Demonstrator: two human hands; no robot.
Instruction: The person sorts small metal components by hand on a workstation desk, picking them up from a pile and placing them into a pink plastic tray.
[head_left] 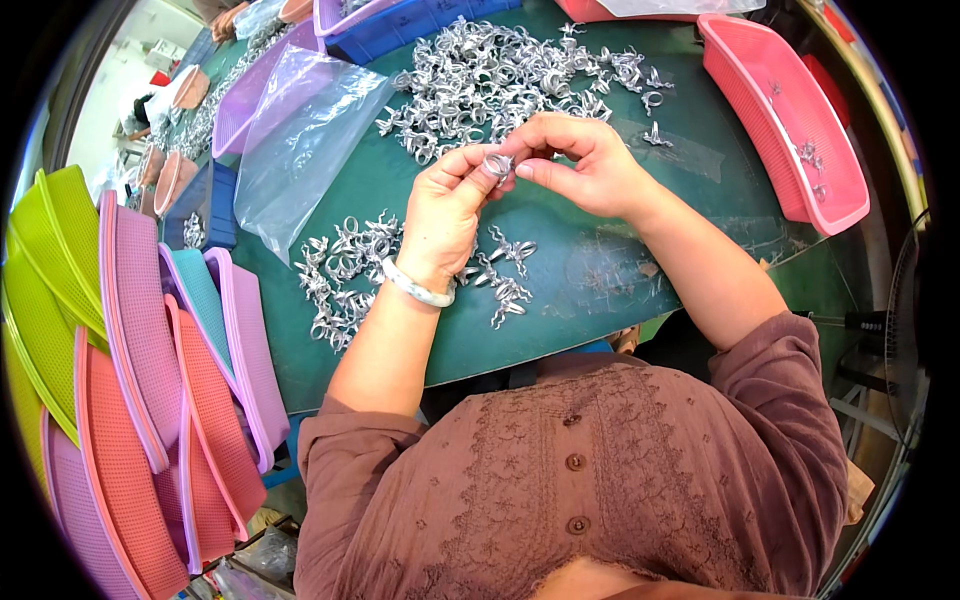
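My left hand (445,205) and my right hand (580,160) meet above the green table (600,270), both pinching one small silver metal clip (498,164) between thumbs and fingertips. A pale bangle (418,289) circles my left wrist. Beyond the hands lies a large heap of silver clips (500,80). A smaller group of clips (345,270) lies left of and under my left forearm, with a few more clips (505,270) just below the hands.
A clear plastic bag (300,130) lies at the back left. A pink basket (780,120) with a few clips stands at the right. Stacked purple, orange and green baskets (140,350) lean at the left. A blue tray (400,25) sits at the back.
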